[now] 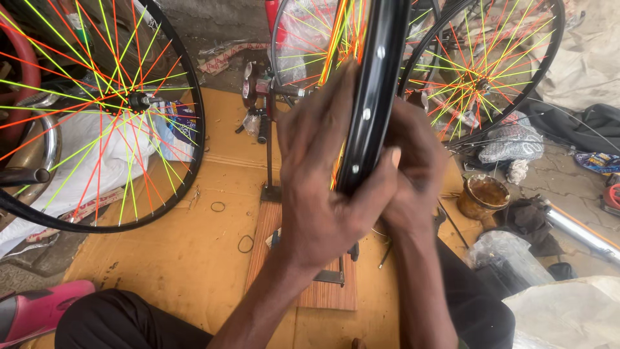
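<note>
A black bicycle wheel rim (374, 90) with orange and yellow-green spokes stands upright, edge-on to me, in the middle of the view. My left hand (323, 174) wraps around its left side, thumb across the rim's outer face. My right hand (416, 168) grips the rim's right side at the same height. The rim sits in a metal stand (270, 148) fixed to a wooden board (323, 294) on the floor. The rim's lower part is hidden behind my hands.
A finished wheel (97, 110) with coloured spokes leans at the left, another wheel (481, 71) at the back right. A jar of brown grease (483, 196) stands at the right by rags and plastic bags. Yellow cardboard (181, 245) covers the floor. My knees are at the bottom.
</note>
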